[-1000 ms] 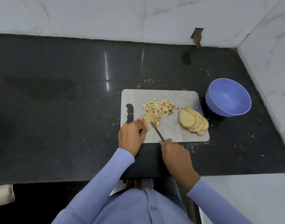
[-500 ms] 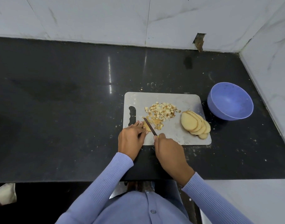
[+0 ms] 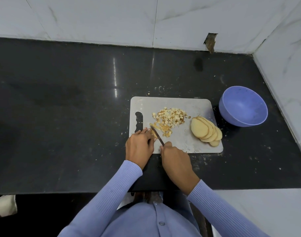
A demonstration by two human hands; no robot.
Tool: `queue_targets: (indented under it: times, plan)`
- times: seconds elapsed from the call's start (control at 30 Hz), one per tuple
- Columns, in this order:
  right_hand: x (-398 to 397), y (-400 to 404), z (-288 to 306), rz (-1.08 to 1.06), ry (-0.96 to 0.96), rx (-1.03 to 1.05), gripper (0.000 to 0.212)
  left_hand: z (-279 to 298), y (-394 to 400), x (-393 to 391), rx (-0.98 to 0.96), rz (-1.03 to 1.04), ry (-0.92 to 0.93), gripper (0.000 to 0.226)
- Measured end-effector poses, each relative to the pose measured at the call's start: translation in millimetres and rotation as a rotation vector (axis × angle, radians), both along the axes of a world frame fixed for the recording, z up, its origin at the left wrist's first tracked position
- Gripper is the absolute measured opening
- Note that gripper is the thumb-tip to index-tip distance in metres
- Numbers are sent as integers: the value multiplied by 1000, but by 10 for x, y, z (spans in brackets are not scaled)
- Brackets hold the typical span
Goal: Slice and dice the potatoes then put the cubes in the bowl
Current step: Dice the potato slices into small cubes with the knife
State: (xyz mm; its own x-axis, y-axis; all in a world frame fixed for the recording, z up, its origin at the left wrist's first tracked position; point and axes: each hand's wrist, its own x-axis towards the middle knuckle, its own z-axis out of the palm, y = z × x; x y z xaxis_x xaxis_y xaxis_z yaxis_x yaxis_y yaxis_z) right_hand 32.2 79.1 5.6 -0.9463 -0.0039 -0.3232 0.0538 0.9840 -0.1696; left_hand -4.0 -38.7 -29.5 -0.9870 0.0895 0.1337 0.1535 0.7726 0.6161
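Our right hand (image 3: 176, 159) has its grip clenched around the handle of a knife (image 3: 157, 135), the handle itself hidden inside the fist. The thin blade runs up and to the left from the hand, and its tip sits among the strips at the near-left part of the cutting board (image 3: 194, 106). Our left hand (image 3: 139, 144) lies just beside the blade on its left, fingers bent and fingertips pressing down on a small piece of potato (image 3: 153, 134) that is mostly covered by them; we cannot tell how much of it remains uncut.

Just beyond the blade lies a loose heap of potato cubes (image 3: 170, 117), pale with brown edges, spread over the middle of the board, with a few thin strips at its near-left edge. To the right of the heap, on the same board, a fanned stack of potato slices (image 3: 205, 131) lies flat and overlapping, reaching close to the board's right edge.

The board is grey, with a handle slot at its left end, and rests flat on the black counter (image 3: 61, 117). A blue bowl (image 3: 243, 106) stands on the counter just beside the board's far right corner; no cubes show in it. Small crumbs dot the counter around the board. White marble-patterned wall tiles (image 3: 112, 17) rise behind and to the right. Both our arms wear ribbed light blue sleeves (image 3: 115, 194).
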Motion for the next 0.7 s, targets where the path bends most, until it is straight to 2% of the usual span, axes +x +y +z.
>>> queue_targets:
  times: [0.23,0.47,0.7]
  plan:
    - [419,182,20,-1,-45,64,33,20,-2,16,-6,9,51,14]
    - [293,235,43,-81,34,-13,36,1,-35,22,9,-15,33,13]
    - [110,112,92,-44,124,-45,37,-7,-53,37,6,-26,83,9]
